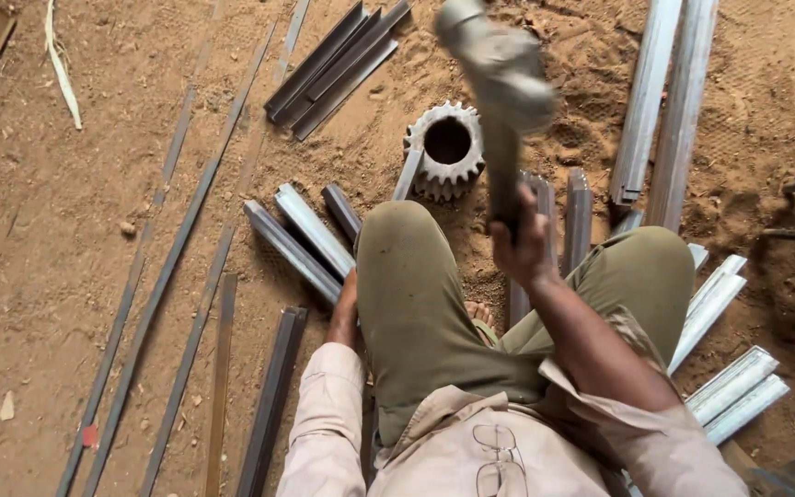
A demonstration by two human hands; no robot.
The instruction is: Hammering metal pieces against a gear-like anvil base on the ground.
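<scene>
We see long metal strips (pixel 154 285) lying on the sandy ground (pixel 66 212). Our right hand (pixel 524 247) is wrapped tight around a hammer (pixel 499 69), raised up over a toothed metal wheel (pixel 446 149). Our left hand (pixel 345 313) rests by short metal bars (pixel 310 241); we cannot tell its grip.

Right hand (pixel 524 248) grips raised hammer (pixel 499 69) above gear (pixel 446 150).

Hammer (pixel 499 74): dull grey metal head. Gear (pixel 446 150) at 12 o'clock: matt, rough, dusty metal. Angle bars (pixel 310 241) at 10 o'clock: smooth, faintly shiny steel. Ground (pixel 66 239): loose, gritty sand.
</scene>
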